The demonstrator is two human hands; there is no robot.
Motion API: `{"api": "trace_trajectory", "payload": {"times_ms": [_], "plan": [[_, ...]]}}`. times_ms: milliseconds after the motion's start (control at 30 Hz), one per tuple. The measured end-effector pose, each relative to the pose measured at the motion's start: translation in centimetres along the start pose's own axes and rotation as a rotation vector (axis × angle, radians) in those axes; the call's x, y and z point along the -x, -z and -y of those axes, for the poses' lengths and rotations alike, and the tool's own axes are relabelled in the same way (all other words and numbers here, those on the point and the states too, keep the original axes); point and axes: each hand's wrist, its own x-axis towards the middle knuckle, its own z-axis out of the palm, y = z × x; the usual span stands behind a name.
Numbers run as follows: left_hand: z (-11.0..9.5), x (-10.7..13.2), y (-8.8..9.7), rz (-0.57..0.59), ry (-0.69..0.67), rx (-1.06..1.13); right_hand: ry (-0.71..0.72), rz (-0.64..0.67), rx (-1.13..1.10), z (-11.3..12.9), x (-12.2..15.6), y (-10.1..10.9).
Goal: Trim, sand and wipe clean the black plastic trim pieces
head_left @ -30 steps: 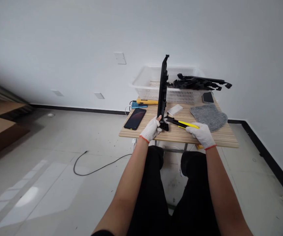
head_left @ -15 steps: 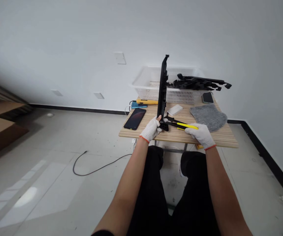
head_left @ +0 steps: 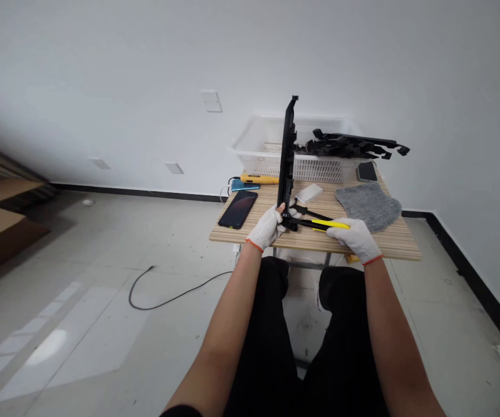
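My left hand [head_left: 267, 227], in a white knit glove with an orange cuff, is closed around the lower end of a long black plastic part [head_left: 287, 156]. The part stands nearly upright, with clip-like tabs down its right side. In my gloved right hand [head_left: 358, 238] is a slim yellow-and-black utility knife [head_left: 330, 224], pointing left. Its dark tip meets or sits just in front of the part's lower end; contact cannot be made out. A thin black piece [head_left: 313, 213] slants behind the knife.
More black plastic parts [head_left: 354, 146] lie across a white basket [head_left: 250, 156] at the table's back. On the striped table [head_left: 232, 236] are a dark phone [head_left: 238, 209], a yellow tool [head_left: 261, 179], a white item [head_left: 309, 193], a grey cloth [head_left: 369, 207] and a dark device [head_left: 367, 172].
The knife has turned slightly in my right hand, and its tip is a little lower and further left against the part's lower end. My left hand keeps its hold.
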Motion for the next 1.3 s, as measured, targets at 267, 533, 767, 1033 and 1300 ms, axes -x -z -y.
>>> {"api": "trace_trajectory", "payload": {"times_ms": [267, 533, 767, 1033, 1300], "plan": [[0.11, -0.16, 0.15, -0.007, -0.007, 0.002, -0.023, -0.030, -0.041, 0.25, 0.10, -0.11], [0.26, -0.40, 0.31, -0.012, -0.015, -0.001, -0.005, -0.034, -0.028, 0.08, 0.04, -0.10], [0.19, -0.30, 0.24, -0.011, 0.006, 0.003, 0.008, 0.006, -0.019, -0.21, 0.05, -0.19], [0.32, -0.56, 0.63, 0.022, -0.012, 0.002, 0.023, -0.010, 0.013, 0.15, 0.22, -0.06], [0.06, -0.53, 0.92, 0.027, 0.014, -0.049, 0.008, 0.001, 0.013, 0.45, 0.49, -0.01]]}}
